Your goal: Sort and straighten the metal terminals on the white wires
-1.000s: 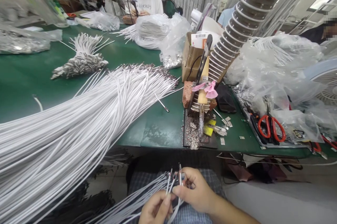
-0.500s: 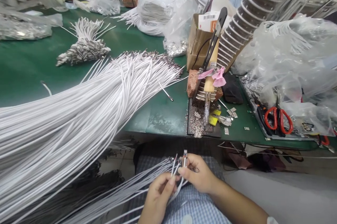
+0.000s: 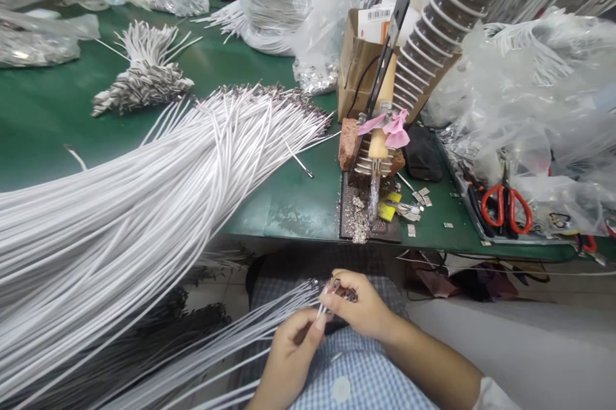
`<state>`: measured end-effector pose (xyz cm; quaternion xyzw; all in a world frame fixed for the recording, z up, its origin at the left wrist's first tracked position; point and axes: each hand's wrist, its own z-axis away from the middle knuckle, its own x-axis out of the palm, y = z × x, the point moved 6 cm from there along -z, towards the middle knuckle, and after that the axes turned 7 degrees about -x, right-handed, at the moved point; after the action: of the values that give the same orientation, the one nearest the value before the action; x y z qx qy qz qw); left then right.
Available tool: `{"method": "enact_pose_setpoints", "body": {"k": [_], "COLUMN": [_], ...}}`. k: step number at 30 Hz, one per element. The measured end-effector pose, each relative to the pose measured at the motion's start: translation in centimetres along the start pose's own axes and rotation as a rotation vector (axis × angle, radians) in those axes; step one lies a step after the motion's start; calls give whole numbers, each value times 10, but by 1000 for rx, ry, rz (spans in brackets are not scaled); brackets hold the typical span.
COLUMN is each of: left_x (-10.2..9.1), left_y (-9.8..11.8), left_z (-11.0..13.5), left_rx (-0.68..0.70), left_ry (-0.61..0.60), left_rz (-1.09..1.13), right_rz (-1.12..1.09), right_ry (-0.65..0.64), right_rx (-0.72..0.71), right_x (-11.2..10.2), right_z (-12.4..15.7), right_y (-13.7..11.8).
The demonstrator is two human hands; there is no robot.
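Over my lap, both hands work at the ends of a small bunch of thin white wires that runs off to the lower left. My left hand pinches the wires just behind their stripped tips. My right hand is closed on the wire tips, fingers curled around small metal pieces I cannot make out clearly. A large sheaf of white wires lies across the green table and hangs over its front edge at my left.
A soldering iron on a stand sits at the table's front edge with solder scraps below it. Red-handled scissors lie in a tray at right among plastic bags. A bundle of terminated wires lies farther back. Another person sits across the table.
The view has tilted down, so my hands sit higher in the frame. The upright wire tips between my fingers have been lowered and gathered into my right hand.
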<state>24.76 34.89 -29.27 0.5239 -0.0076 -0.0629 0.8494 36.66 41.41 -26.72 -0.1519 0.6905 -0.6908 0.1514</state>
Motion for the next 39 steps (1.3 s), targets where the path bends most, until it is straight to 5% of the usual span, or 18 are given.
{"method": "enact_pose_setpoints", "body": {"k": [8, 12, 15, 19, 22, 24, 26, 29, 33, 36, 39], "left_x": [0, -21, -60, -116, -141, -156, -173, -182, -168, -165, -174], "left_y": [11, 21, 45, 96, 131, 146, 150, 146, 144, 150, 157], "left_z": [-2, 5, 29, 89, 129, 140, 139, 125, 89, 66, 56], "left_rx": [134, 199, 298, 518, 583, 470, 189, -37, 1, -12, -12], "left_ry": [20, 123, 359, 866, 1178, 1263, 1209, 1010, 938, 936, 788], "left_rz": [-122, -202, -359, -683, -1079, -1375, -1602, -1816, -1944, -1961, -1891], "right_rz": [-14, 59, 311, 617, 522, 323, 100, -153, -257, -235, -275], "right_ry": [9, -33, -58, 9, -51, -147, -231, -293, -287, -307, -309], "right_rx": [-22, 0, 40, 57, 117, 126, 105, 51, -6, 129, 240], "right_x": [0, -4, -17, -42, -44, -34, -19, 3, 20, 26, 26], "right_z": [2, 2, 5, 10, 19, 25, 28, 28, 25, 31, 41], "right_y": [-2, 2, 17, 44, 59, 59, 51, 40, 40, 59, 82]}}
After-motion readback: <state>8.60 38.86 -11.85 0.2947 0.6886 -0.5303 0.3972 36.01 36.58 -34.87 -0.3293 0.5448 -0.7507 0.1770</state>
